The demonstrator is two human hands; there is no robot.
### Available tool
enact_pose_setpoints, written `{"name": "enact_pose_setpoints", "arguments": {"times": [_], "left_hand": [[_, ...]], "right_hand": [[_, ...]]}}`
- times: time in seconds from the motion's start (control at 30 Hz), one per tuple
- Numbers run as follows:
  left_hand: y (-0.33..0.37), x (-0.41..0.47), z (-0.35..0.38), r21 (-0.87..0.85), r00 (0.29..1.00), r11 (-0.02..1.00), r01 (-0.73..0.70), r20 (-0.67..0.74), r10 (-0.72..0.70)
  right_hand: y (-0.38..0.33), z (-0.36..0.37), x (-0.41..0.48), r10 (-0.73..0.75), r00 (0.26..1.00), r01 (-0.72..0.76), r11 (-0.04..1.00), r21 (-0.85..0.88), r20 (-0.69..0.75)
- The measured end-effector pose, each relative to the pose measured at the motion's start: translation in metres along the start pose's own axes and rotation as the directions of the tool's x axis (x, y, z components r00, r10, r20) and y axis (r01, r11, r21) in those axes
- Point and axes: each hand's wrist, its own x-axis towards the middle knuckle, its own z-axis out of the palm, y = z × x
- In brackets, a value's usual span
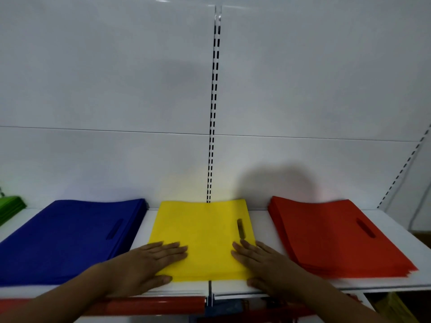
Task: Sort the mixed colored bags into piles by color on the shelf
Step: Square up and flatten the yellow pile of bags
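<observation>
A pile of yellow bags (205, 231) lies flat in the middle of the white shelf (261, 220). My left hand (149, 264) presses flat on its near left corner, fingers straight. On its near right corner my right hand (263, 264) lies flat too, fingers straight. To the left sits a pile of blue bags (70, 238). A pile of red bags (335, 234) lies to the right. At the far left edge a pile of green bags (10, 207) shows only in part.
A white back panel with a slotted upright (214, 113) rises behind the shelf. A red rail (151, 304) runs along the shelf's front edge below my hands. Something yellow (396, 306) shows under the shelf at the lower right.
</observation>
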Motion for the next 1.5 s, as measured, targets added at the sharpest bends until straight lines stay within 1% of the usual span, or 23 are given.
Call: {"name": "enact_pose_setpoints", "arguments": {"times": [0.07, 0.13, 0.17, 0.2, 0.23, 0.27, 0.3, 0.37, 0.43, 0.5, 0.53, 0.6, 0.73, 0.9, 1.03, 1.23, 1.37, 1.43, 1.5], "left_hand": [[0.003, -0.001, -0.007, -0.202, 0.998, 0.978, 0.049, -0.016, -0.053], [0.004, 0.002, -0.012, -0.381, 0.989, 0.92, 0.09, -0.074, -0.127], [0.004, 0.004, -0.016, -0.434, 0.978, 0.894, 0.107, -0.116, -0.174], [0.003, 0.008, -0.019, -0.439, 0.962, 0.89, 0.121, -0.169, -0.215], [0.0, 0.014, -0.021, -0.394, 0.944, 0.909, 0.137, -0.226, -0.24], [-0.004, 0.021, -0.022, -0.316, 0.926, 0.936, 0.158, -0.281, -0.251], [-0.009, 0.029, -0.022, -0.232, 0.909, 0.955, 0.182, -0.331, -0.254], [-0.021, 0.046, -0.017, -0.115, 0.881, 0.961, 0.252, -0.382, -0.277], [-0.029, 0.063, -0.01, -0.08, 0.866, 0.939, 0.334, -0.368, -0.339], [-0.033, 0.075, -0.002, -0.126, 0.854, 0.905, 0.407, -0.3, -0.426], [-0.036, 0.079, 0.002, -0.134, 0.851, 0.89, 0.437, -0.259, -0.457], [-0.043, 0.081, 0.01, -0.115, 0.848, 0.877, 0.466, -0.225, -0.48], [-0.056, 0.076, 0.019, -0.135, 0.847, 0.875, 0.464, -0.222, -0.484], [-0.055, 0.075, 0.032, -0.246, 0.84, 0.865, 0.438, -0.23, -0.491], [-0.055, 0.076, 0.038, -0.224, 0.835, 0.866, 0.446, -0.243, -0.493], [-0.058, 0.079, 0.043, -0.242, 0.835, 0.865, 0.44, -0.245, -0.493], [-0.057, 0.077, 0.049, -0.262, 0.831, 0.854, 0.45, -0.227, -0.508], [-0.057, 0.076, 0.045, -0.32, 0.833, 0.838, 0.441, -0.2, -0.515], [-0.057, 0.077, 0.039, -0.44, 0.832, 0.8, 0.407, -0.184, -0.524]], "right_hand": [[-0.007, -0.009, -0.004, -0.009, 0.999, 0.012, 0.997, 0.074, -0.042], [-0.01, -0.018, -0.005, 0.031, 0.995, -0.015, 0.985, 0.172, -0.092], [-0.01, -0.022, -0.004, 0.06, 0.987, -0.027, 0.977, 0.213, -0.148], [-0.009, -0.026, 0.0, 0.101, 0.972, -0.049, 0.97, 0.238, -0.211], [-0.007, -0.031, 0.006, 0.154, 0.953, -0.088, 0.965, 0.248, -0.26], [-0.005, -0.037, 0.014, 0.214, 0.938, -0.144, 0.956, 0.255, -0.274], [-0.002, -0.043, 0.025, 0.27, 0.928, -0.203, 0.944, 0.258, -0.256], [0.004, -0.048, 0.051, 0.345, 0.925, -0.302, 0.922, 0.242, -0.161], [0.01, -0.046, 0.076, 0.387, 0.92, -0.367, 0.905, 0.213, -0.059], [0.016, -0.038, 0.091, 0.431, 0.902, -0.425, 0.88, 0.211, 0.021], [0.017, -0.034, 0.095, 0.446, 0.893, -0.446, 0.868, 0.219, 0.049], [0.018, -0.029, 0.097, 0.455, 0.887, -0.46, 0.857, 0.235, 0.078], [0.018, -0.024, 0.097, 0.442, 0.896, -0.439, 0.863, 0.25, 0.05], [0.017, -0.017, 0.094, 0.433, 0.899, -0.431, 0.852, 0.296, 0.06], [0.019, -0.01, 0.092, 0.441, 0.896, -0.431, 0.838, 0.335, 0.049], [0.025, 0.008, 0.093, 0.447, 0.895, -0.403, 0.809, 0.427, -0.002], [0.022, 0.012, 0.093, 0.433, 0.901, -0.387, 0.788, 0.478, 0.014], [0.02, 0.006, 0.092, 0.438, 0.899, -0.375, 0.751, 0.544, 0.016], [0.022, 0.002, 0.091, 0.461, 0.888, -0.343, 0.65, 0.678, 0.007]]}}
